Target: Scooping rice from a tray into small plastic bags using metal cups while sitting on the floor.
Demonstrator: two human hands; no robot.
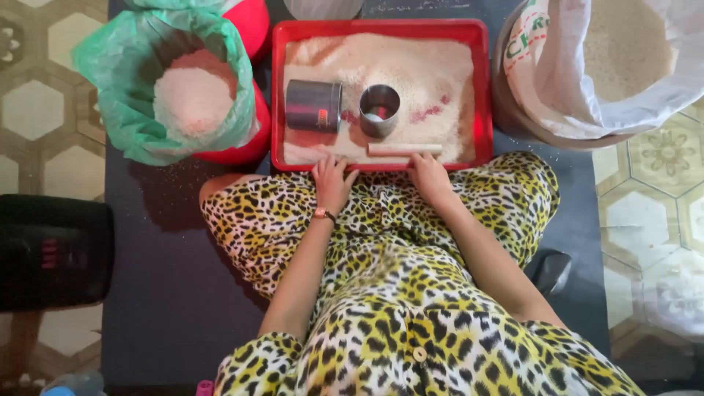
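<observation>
A red rectangular tray [481, 88] full of white rice lies in front of my knees. In the rice stand two metal measuring tins: a larger one [313, 106] tipped on its side and a smaller upright one [380, 110]. A pale wooden stick [405, 149] lies along the tray's near edge. My left hand [331, 180] rests with its fingers on the tray's near rim, a watch on the wrist. My right hand [430, 176] also touches the near rim, just below the stick. Neither hand holds anything.
A red bucket lined with a green plastic bag [132, 81] holds rice at the left. A large white sack [587, 66] of rice stands open at the right. A black object [51, 249] sits on the tiled floor at left. A dark mat [169, 279] lies underneath.
</observation>
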